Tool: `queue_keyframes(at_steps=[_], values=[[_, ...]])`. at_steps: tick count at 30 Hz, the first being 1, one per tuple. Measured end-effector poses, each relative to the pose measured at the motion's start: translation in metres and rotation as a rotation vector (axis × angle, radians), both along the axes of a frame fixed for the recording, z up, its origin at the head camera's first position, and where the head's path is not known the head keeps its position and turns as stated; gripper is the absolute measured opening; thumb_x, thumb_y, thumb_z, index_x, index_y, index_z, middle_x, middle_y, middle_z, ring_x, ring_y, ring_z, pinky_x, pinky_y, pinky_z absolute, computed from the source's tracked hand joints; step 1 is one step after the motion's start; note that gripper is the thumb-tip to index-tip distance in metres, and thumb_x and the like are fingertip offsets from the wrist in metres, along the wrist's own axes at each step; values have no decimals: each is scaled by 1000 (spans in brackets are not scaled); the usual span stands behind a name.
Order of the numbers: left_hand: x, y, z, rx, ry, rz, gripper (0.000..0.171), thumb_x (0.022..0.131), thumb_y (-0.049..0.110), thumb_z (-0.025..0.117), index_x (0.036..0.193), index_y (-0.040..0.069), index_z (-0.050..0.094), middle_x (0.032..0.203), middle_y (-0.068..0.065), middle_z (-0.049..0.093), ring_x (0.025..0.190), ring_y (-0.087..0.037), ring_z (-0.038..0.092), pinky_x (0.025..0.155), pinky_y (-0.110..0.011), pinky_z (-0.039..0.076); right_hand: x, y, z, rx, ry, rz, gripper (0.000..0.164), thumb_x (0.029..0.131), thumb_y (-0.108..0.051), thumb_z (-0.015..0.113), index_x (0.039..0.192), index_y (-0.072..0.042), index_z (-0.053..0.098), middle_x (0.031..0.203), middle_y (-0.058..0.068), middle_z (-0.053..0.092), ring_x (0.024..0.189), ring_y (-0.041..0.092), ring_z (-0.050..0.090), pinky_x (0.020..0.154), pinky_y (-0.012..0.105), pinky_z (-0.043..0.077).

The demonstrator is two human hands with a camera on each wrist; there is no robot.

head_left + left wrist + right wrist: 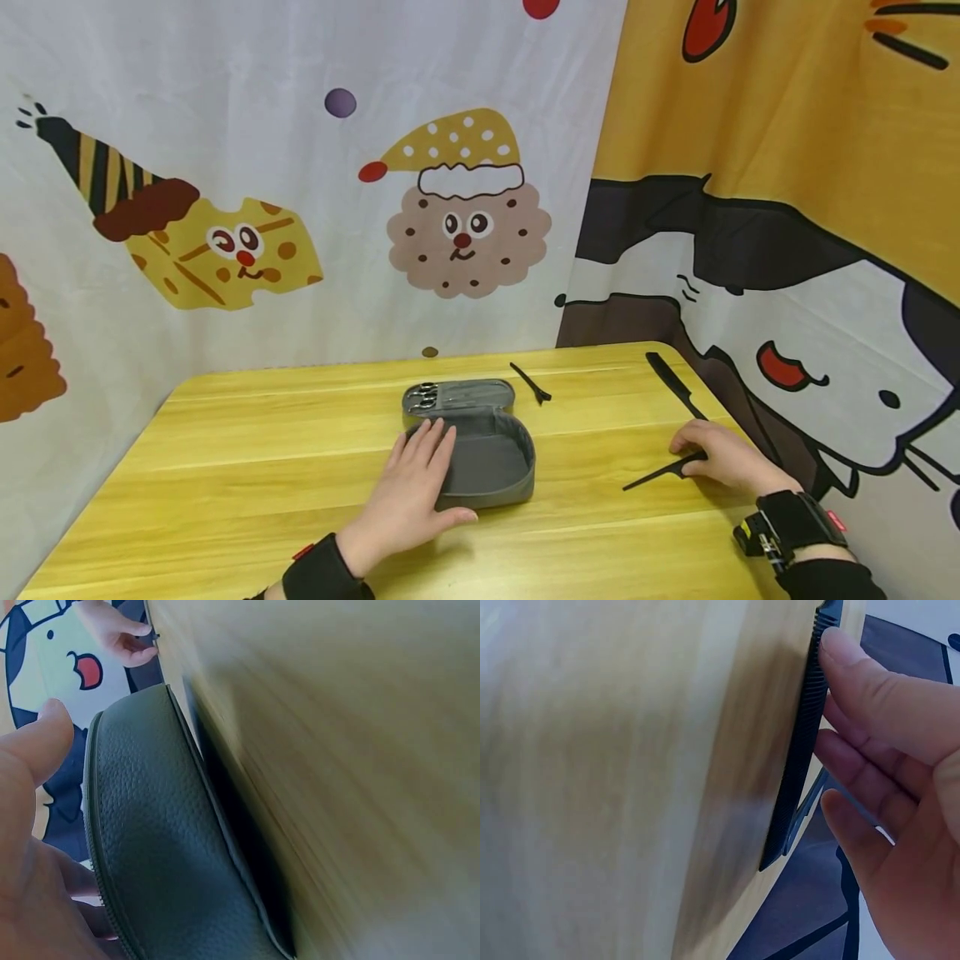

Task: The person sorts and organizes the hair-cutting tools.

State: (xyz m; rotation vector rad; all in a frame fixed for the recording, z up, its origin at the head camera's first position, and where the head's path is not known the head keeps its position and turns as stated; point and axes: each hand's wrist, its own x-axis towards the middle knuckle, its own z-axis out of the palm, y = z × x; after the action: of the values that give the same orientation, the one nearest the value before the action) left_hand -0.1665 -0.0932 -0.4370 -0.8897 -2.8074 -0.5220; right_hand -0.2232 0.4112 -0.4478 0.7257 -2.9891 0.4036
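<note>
A grey zip case (487, 497) lies unzipped on the table, its lid folded back and scissors (424, 396) tucked into the lid. My left hand (405, 496) rests along the case's left side, fingers straight over the rim and thumb spread apart. The left wrist view shows those fingers by the zip edge of the case (165, 825). Over at the right, my right hand (723, 458) pinches a black tail comb (660, 473) by its toothed part, its thin tail pointing left. In the right wrist view the thumb is on the teeth of this comb (799, 761); the index finger is mostly hidden.
Just beyond the right hand lies another black comb (671, 379), near the table's right edge. A black hair clip (531, 384) sits behind the case, to its right. The wooden table (247, 467) backs onto a printed curtain (337, 183).
</note>
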Motion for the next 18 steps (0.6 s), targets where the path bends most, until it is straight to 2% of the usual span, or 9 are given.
queue_keyframes(at_steps=[8, 18], values=[[0, 4, -2, 14, -4, -19, 105, 81, 65, 68, 155, 2, 29, 157, -25, 27, 145, -41, 22, 113, -65, 16, -6, 4, -2, -8, 12, 81, 30, 73, -7, 86, 85, -23, 63, 88, -11, 53, 77, 6, 50, 70, 29, 50], [-1, 6, -4, 48, -37, -6, 103, 83, 64, 66, 156, 4, 26, 157, -25, 26, 146, -42, 21, 116, -60, 12, -10, 5, -1, 33, 1, 106, 33, 73, -9, 86, 82, -26, 58, 84, -15, 48, 77, 4, 44, 68, 29, 45]])
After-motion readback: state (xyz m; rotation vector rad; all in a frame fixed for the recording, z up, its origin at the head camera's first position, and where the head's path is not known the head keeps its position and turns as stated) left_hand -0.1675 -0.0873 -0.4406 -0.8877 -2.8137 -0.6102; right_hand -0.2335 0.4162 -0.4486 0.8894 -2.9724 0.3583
